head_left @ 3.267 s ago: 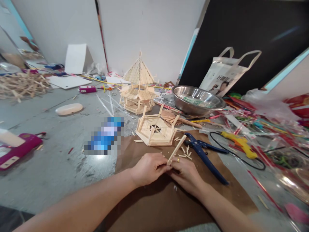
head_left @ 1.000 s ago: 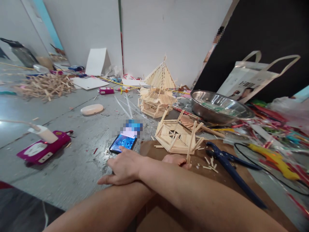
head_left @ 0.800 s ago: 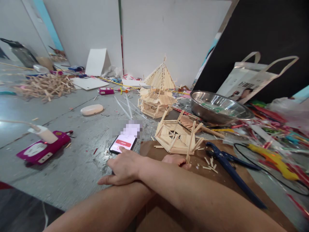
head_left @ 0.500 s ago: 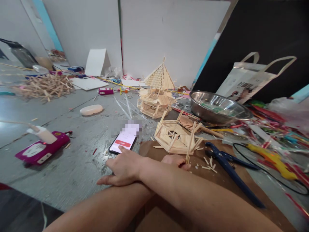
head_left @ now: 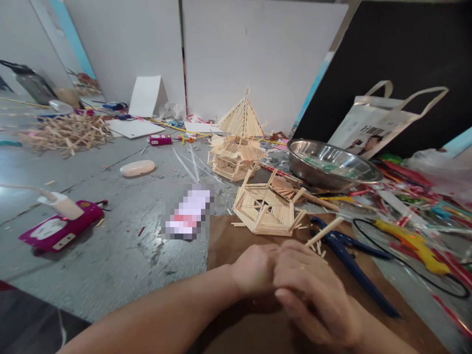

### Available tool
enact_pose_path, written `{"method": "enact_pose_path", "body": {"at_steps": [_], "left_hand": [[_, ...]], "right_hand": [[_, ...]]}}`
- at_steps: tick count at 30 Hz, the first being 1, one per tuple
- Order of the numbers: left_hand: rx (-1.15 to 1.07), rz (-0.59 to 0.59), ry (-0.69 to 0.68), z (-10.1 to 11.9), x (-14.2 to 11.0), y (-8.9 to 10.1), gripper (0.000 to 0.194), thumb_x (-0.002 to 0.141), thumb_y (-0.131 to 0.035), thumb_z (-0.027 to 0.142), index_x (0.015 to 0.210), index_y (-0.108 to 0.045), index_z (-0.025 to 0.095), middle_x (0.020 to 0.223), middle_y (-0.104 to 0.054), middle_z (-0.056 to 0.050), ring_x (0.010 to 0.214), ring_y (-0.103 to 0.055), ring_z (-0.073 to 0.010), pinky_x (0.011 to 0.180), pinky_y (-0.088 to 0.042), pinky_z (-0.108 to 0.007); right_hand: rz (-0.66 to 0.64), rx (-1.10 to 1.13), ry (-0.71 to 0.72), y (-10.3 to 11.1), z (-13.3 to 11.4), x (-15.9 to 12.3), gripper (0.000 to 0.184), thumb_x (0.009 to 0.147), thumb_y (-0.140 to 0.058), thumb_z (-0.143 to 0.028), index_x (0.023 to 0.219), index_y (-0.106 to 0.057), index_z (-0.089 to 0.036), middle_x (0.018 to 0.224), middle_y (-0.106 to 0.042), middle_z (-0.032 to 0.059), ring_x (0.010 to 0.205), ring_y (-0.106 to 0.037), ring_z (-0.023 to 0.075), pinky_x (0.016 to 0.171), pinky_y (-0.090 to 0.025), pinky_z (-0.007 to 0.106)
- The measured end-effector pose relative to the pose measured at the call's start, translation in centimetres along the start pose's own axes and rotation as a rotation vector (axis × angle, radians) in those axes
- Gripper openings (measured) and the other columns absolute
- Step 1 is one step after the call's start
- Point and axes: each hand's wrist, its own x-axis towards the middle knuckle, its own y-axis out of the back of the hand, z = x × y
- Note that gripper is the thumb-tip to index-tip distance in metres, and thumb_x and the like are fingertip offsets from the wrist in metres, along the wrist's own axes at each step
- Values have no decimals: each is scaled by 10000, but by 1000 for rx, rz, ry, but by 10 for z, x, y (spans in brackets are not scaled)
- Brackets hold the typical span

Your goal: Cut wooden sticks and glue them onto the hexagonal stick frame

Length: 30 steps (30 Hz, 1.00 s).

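My left hand point(head_left: 256, 268) is closed, its fingertips tucked behind my right hand point(head_left: 313, 290). The right hand is curled too, its knuckles against the left hand. A pair of thin wooden sticks point(head_left: 326, 231) juts up to the right from behind the right fingers; the exact grip of each hand is hidden. Just beyond lies a hexagonal frame of wooden sticks point(head_left: 263, 209) with short uprights around its rim. Behind it stands a stick pagoda model point(head_left: 239, 128) with a pointed roof. To the left, a phone point(head_left: 188, 214) lies on the table, its screen lit.
On the brown sheet point(head_left: 224, 246) rest blue-handled pliers point(head_left: 357, 275) and cut stick ends. At right are a yellow glue gun point(head_left: 411, 246) with a black cable, a steel bowl point(head_left: 332, 167) and a bag point(head_left: 387, 118). A purple power strip point(head_left: 62, 226) and a stick pile point(head_left: 70, 132) lie left.
My right hand has left the phone and drawn back to the right, beside my left hand, so my arms are uncrossed. The held sticks now tilt to the right instead of standing nearly upright.
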Motion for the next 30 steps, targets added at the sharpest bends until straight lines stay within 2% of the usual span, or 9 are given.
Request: {"method": "enact_pose_path", "body": {"at_steps": [4,8,10,12,14,16,21,24,30], "left_hand": [[166,-35,-147,-1,1,3,197,768,-382,238,749,-554,144,721,-581,-36,657,-513,-119,604,-397,-209],[142,29,-133,2,2,2,228,799,-346,241,803,-547,133,726,-581,-40,657,-513,-102,607,-395,-178],[105,39,-100,4,1,1,245,805,-350,266,801,-555,131,708,-586,-39,643,-516,-97,596,-394,-169],[84,22,-73,4,1,0,247,803,-361,279,795,-563,137,708,-599,-36,634,-524,-96,591,-395,-169],[73,-7,-55,4,0,-1,243,801,-369,278,787,-570,141,725,-614,-37,633,-535,-97,591,-397,-171],[74,-31,-52,2,0,-2,246,801,-370,271,775,-575,138,738,-624,-42,646,-547,-101,599,-402,-173],[90,-64,-120,0,2,0,305,814,-345,284,726,-584,116,747,-630,-63,681,-559,-109,626,-408,-179],[132,-66,-152,1,3,2,329,815,-341,298,683,-581,115,709,-623,-65,627,-547,-99,580,-405,-173],[202,-88,-192,1,3,3,270,805,-354,234,686,-566,117,699,-619,-64,634,-548,-105,579,-406,-178]], "right_hand": [[242,-187,-257,10,14,-46,162,718,-420,-117,810,-430,-249,576,-507,-11,549,-501,133,569,-401,281],[374,-228,-394,9,26,-65,133,728,-445,-195,848,-448,-251,633,-540,7,538,-519,134,515,-419,260],[355,-216,-458,6,33,-66,158,734,-459,-237,891,-460,-229,643,-552,12,524,-522,127,489,-428,239],[268,-167,-494,0,39,-66,209,736,-475,-253,937,-485,-199,644,-573,16,554,-548,130,500,-448,224],[177,-104,-483,-6,43,-66,209,737,-487,-247,932,-533,-186,688,-608,29,624,-577,136,560,-470,222],[141,-71,-463,-12,44,-69,178,739,-494,-234,887,-583,-190,758,-632,43,696,-587,144,624,-477,236],[164,-37,-467,-17,43,-73,212,726,-522,-212,919,-611,-214,762,-635,35,683,-577,136,609,-474,236],[192,-32,-453,-15,41,-70,227,711,-542,-209,925,-616,-227,726,-628,24,654,-572,130,588,-471,227],[222,-45,-455,-16,40,-67,203,712,-540,-226,894,-629,-237,710,-637,19,629,-581,126,571,-478,222]]}}
